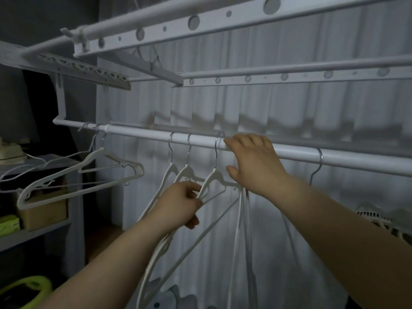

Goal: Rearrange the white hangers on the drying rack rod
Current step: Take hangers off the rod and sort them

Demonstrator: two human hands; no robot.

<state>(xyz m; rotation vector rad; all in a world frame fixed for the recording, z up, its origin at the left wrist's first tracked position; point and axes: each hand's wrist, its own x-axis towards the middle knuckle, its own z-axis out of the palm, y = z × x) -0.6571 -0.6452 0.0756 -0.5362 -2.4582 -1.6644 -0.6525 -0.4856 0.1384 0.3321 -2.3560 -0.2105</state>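
White hangers (84, 175) dangled at the left end of the rod (138, 133); three more hung mid-rod, the left hand (178, 204) curling its fingers round one thin shoulder, likely light and springy. The right hand (252, 161) rested spread fingers on the rod beside the metal hook (219, 139), probably the surest place to grip.

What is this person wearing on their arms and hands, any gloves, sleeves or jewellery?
Nothing that shows. The left hand and right hand are bare, with no gloves, rings or watch visible. Both forearms are uncovered up to the picture's edge, so no sleeve is in view.
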